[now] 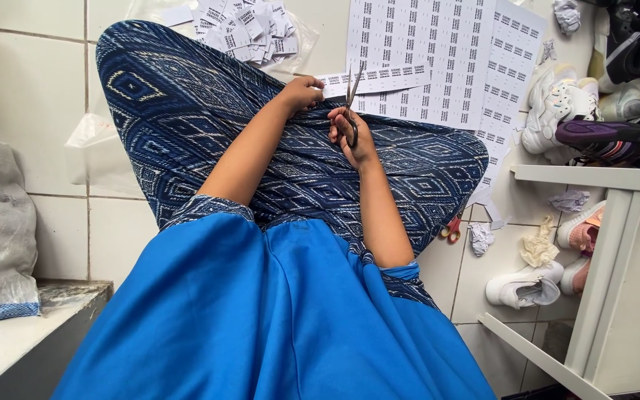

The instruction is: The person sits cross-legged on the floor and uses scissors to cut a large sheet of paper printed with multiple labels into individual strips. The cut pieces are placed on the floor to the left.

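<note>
Left hand [301,92] fingers closed, pinching paper strip [375,80] end. Right hand [351,135] grips scissors [352,100], blades open around strip, just beside left fingers.

— What are the scissors [352,96] made of?
— Bare metal blades with a dull shine, and dark handles that look like plastic, in the right hand [351,137].
— And the strip [375,80] under the left hand [301,92]?
— Thin matt white paper, the same as the printed sheets [438,59] and the cut labels [250,30], which lie on clear, glossy plastic film.
— The lap?
— Patterned blue woven cloth [187,104], matt; the bright blue garment [261,318] is smoother cloth.
— The floor [31,89]?
— Glazed white tile, smooth and faintly glossy.
</note>
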